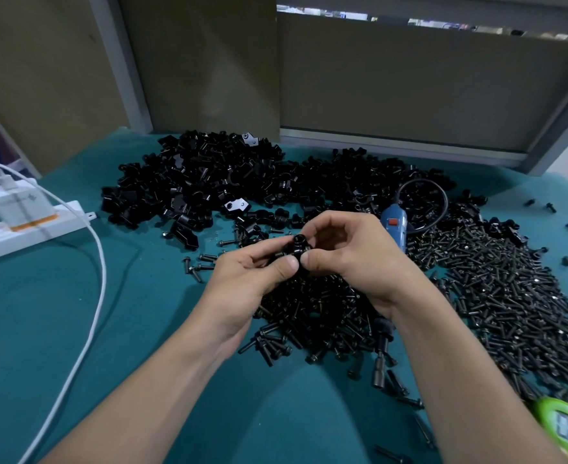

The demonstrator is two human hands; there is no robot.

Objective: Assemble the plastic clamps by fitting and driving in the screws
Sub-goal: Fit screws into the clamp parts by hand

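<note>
Centrally: clamp (pixel 297 246), black, held above the mat at frame centre. Left hand (pixel 256 272) pinches its left side with thumb and curled fingers. Right hand (pixel 346 249) does likewise on its right side, thumb tips nearly touching. Below and right: screws (pixel 497 289), a broad heap reaching the right edge. Behind: clamp pile (pixel 215 182), up against the panel (pixel 410 78). Blue driver (pixel 393 226) just beyond the right hand. Bare teal mat (pixel 58 329) at lower left and between the forearms. White cable (pixel 98 262) and power strip (pixel 24 229) at left edge. Green timer (pixel 567 426) in lower right corner.
</note>
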